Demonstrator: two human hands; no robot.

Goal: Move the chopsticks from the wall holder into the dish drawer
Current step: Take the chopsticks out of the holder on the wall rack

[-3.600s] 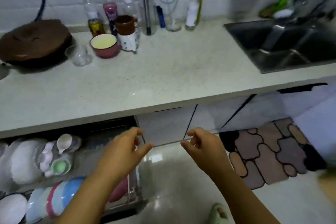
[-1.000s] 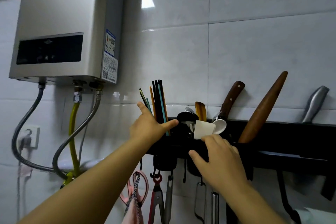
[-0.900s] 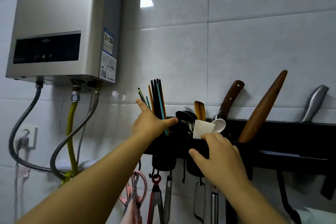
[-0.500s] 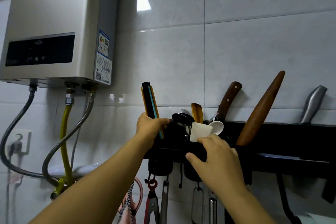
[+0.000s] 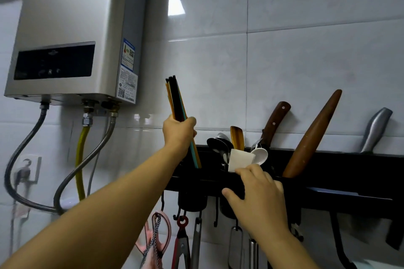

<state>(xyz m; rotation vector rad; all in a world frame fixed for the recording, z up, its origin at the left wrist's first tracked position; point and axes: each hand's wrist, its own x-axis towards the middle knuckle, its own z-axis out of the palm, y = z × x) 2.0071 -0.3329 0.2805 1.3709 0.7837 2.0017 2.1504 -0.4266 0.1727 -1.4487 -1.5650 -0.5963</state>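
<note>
Left hand (image 5: 179,133) grips a bundle of chopsticks (image 5: 175,98) above the wall holder (image 5: 328,172); right hand (image 5: 258,192), fingers loosely spread, rests against its front.

left hand (image 5: 179,132) gripping chopsticks (image 5: 177,102), right hand (image 5: 260,197) on wall holder (image 5: 349,172)

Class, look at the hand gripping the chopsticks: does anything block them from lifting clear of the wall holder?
Nothing visible does. The left hand grips the chopsticks, their tips still inside the wall holder. Only bare tile lies above. The right hand rests on the holder's front.
</note>
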